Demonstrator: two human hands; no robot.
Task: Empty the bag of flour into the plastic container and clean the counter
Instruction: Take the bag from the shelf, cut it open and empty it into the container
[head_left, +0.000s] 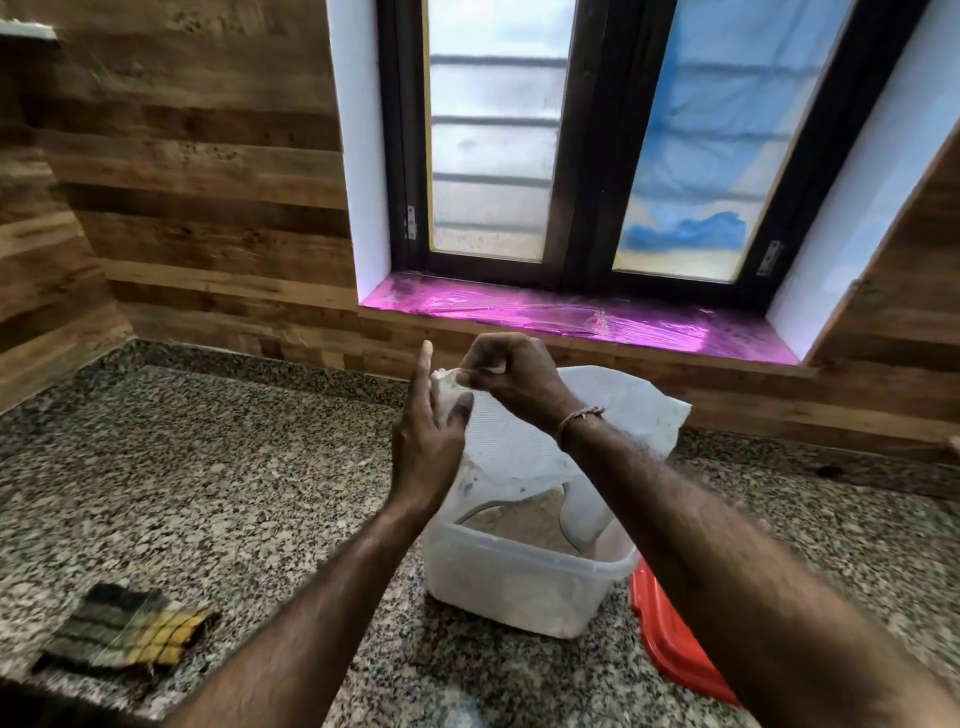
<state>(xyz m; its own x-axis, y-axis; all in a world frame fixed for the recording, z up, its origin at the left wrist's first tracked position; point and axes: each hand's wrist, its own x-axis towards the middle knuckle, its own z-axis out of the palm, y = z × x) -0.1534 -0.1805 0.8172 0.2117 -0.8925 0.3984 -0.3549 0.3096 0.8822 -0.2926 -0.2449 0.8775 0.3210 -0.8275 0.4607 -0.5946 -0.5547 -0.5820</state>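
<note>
**Inspector:** What is recorded of the worktop?

**Clerk:** A speckled granite counter (208, 467) is noted. The plastic container (498, 587) is stood on it near the front edge, lid off, and pale flour (519, 525) is seen inside.

**Inspector:** And the bag?

**Clerk:** The bag of flour (519, 436) is held upside down directly above the container, its mouth hanging into the opening. It is judged slack and largely emptied, though its inside cannot be seen.

**Inspector:** Other items?

**Clerk:** A red lid (670, 639) is laid on the counter just beside the container, on the right. A striped cloth (124, 634) is laid well apart, on the left.

**Inspector:** The hands?

**Clerk:** The right hand (511, 374) is curled, and the bag's upper corner is pinched between thumb and fingers. The left hand (426, 441) is laid against the bag's side, fingers straight and close together, with nothing gripped.

**Inspector:** Step in hand?

**Clerk:** The emptying is judged to be in its last stage. A shake or tap is called for next, so that clinging flour is loosened into the container. The bag is then to be set aside and the cloth taken up for the counter.
</note>
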